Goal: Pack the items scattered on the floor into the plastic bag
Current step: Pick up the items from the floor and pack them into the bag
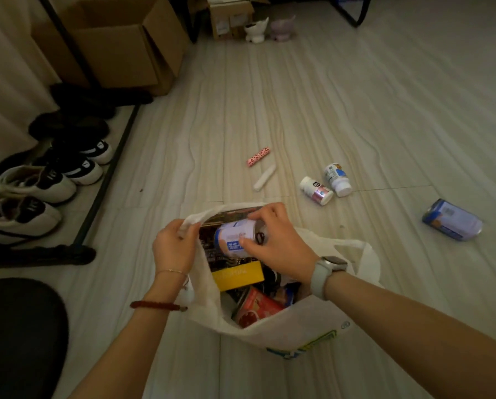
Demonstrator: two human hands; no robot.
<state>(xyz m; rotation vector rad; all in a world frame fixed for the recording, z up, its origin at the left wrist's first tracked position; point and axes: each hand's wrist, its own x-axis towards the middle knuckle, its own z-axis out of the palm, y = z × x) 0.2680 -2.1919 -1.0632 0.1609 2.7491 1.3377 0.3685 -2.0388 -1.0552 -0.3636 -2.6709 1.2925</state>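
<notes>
A white plastic bag (298,326) stands open on the floor. My left hand (173,247) grips its left rim and holds it open. My right hand (278,243) holds a white and blue can (233,239) on its side over the bag's mouth. Inside lie a yellow box (239,276), a red packet (258,308) and dark packaging. On the floor beyond lie a pink spotted tube (258,156), a white tube (264,177), two white bottles (316,190) (337,180) and a blue can (452,219).
Several shoes (39,182) sit on a low black rack (108,174) at the left. Cardboard boxes (120,44) stand behind it. Two small ceramic pots (256,30) are at the far wall. A dark round shape (19,335) is at the lower left.
</notes>
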